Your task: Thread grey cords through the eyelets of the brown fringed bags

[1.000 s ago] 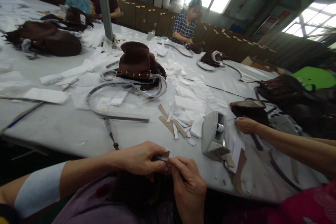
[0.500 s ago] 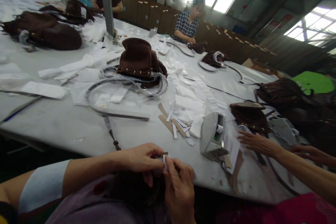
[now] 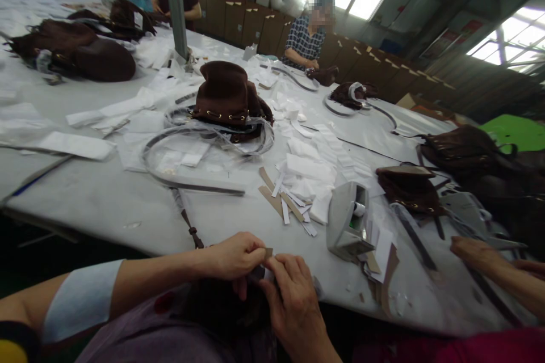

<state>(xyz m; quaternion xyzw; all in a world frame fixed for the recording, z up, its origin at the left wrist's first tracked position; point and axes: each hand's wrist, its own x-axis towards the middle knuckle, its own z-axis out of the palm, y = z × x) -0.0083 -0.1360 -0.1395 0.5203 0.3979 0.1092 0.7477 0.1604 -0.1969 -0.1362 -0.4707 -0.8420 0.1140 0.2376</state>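
Note:
My left hand is closed at the table's front edge, pinching a small cardboard strip, brown on the side that shows. Close beside it, my right hand curls its thumb and fingers around the lower part of the same strip, where a whitish bit shows. The fingers hide most of the strip. Below both hands, a dark brown item, possibly a bag, rests against my lap, mostly in shadow. A dark knotted strap in clear film runs over the table edge by my left wrist.
A grey tape dispenser stands right of my hands. Loose cardboard strips and white padding lie ahead. A brown drawstring bag sits mid-table beside film-wrapped straps. At right are a co-worker's hand and more brown bags.
My right hand's fingers have shifted up and spread over the strip, its wrist angling right. My left hand keeps its pinch. The co-worker's hand at right has drawn back from the bag there.

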